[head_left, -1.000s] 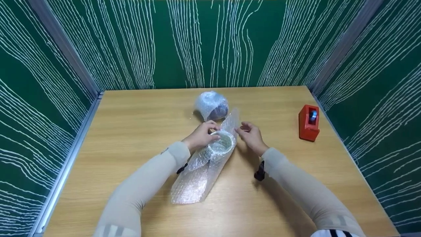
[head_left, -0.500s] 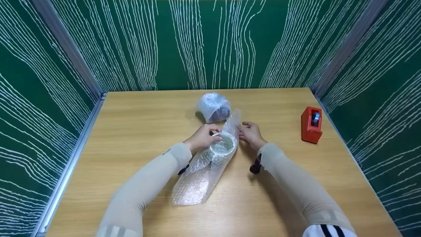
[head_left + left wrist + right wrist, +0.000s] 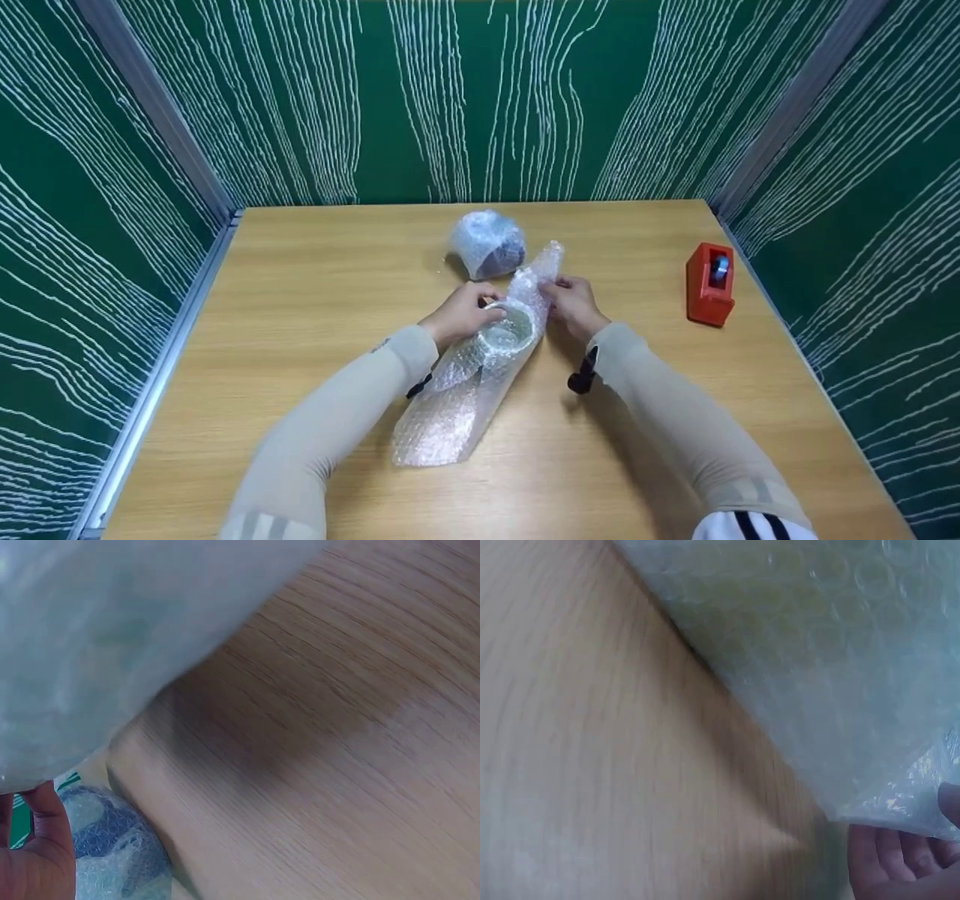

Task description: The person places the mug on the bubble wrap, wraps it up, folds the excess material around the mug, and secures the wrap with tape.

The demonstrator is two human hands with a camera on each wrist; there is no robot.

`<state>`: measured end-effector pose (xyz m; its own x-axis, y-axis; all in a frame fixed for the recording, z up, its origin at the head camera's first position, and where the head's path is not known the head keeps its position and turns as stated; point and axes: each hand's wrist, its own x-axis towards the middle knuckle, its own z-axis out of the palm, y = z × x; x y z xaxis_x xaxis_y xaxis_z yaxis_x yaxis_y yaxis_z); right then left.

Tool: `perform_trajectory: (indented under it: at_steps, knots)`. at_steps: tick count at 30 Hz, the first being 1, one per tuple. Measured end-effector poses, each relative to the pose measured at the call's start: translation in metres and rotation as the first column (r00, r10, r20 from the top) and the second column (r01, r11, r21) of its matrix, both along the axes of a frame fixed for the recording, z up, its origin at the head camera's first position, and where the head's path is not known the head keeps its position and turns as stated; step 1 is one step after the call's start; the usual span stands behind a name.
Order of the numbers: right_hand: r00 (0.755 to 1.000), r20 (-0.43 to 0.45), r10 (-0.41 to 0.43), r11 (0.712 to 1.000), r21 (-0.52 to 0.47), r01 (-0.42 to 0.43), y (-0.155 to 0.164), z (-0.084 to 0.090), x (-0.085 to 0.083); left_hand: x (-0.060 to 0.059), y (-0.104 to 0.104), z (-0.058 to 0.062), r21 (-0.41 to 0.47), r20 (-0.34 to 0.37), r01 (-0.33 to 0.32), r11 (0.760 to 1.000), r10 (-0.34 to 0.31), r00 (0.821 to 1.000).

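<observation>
Hidden inside the bubble wrap (image 3: 480, 367): most of a round clear object, only its rim showing, kind not tellable. Behind the bubble wrap, a wrapped bundle (image 3: 486, 242) with dark contents too veiled to name. Left wrist view mostly blocked by blurred wrap (image 3: 112, 630), left hand (image 3: 34, 855) cut off at the corner. Right wrist view likewise, right hand (image 3: 911, 862) cropped at the lower edge, bench (image 3: 592, 765) smeared

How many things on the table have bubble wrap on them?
2. One wrapped bundle sits at the back middle of the table. One glass cup lies on the bubble wrap sheet between the left hand and right hand.
</observation>
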<state>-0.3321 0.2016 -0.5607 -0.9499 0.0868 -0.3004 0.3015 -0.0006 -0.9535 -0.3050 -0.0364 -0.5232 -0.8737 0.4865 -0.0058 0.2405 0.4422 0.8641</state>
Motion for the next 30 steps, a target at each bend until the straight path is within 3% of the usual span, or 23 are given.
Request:
perform_trajectory:
  at_steps: [8,16,20,26,30]
  knots:
    - [0.996,-0.086,0.013,0.999,0.034,-0.011,0.000,0.014,0.010,0.001,0.001,-0.002,0.021,0.004,0.003,1.000,-0.003,1.000]
    - [0.991,-0.105,0.086,0.996,0.016,-0.085,-0.008,0.031,0.025,0.000,0.004,-0.002,0.052,-0.029,0.004,0.999,-0.003,1.000]
    - [0.982,-0.149,0.120,0.993,0.023,-0.118,-0.010,0.034,0.031,0.001,0.005,-0.002,0.057,-0.010,-0.006,0.998,0.006,1.000]
    - [0.953,-0.230,0.199,0.980,0.069,-0.188,-0.007,0.034,0.040,0.002,0.006,-0.003,0.040,0.018,-0.023,0.999,0.022,1.000]
    - [0.915,-0.300,0.271,0.961,0.135,-0.240,-0.005,0.034,0.045,0.001,0.007,-0.005,0.031,0.022,-0.038,0.999,0.037,0.999]
